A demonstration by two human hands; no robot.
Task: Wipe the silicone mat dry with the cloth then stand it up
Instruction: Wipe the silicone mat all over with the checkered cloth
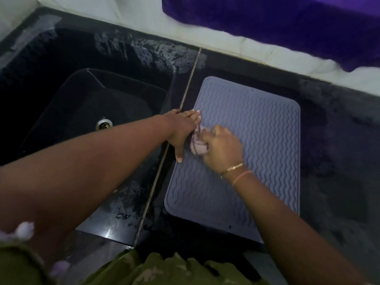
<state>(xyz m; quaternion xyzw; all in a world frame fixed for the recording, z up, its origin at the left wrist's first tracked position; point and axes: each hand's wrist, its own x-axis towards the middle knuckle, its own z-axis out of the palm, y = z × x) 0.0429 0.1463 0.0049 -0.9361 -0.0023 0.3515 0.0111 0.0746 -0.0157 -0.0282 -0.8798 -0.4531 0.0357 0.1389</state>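
A grey-blue silicone mat (257,140) with wavy ridges lies flat on the dark counter, right of the sink. My left hand (182,128) rests flat on the mat's left edge, fingers straight, thumb pointing toward me. My right hand (223,148) grips a small bunched pinkish cloth (198,145) and holds it against the mat's left middle, right beside the left hand. Most of the cloth is hidden under the right hand.
A black sink (92,112) with a metal drain (104,124) lies to the left, its rim wet. The dark counter (339,161) continues to the right of the mat. A white tiled wall (236,50) runs behind, with purple fabric (287,23) hanging above it.
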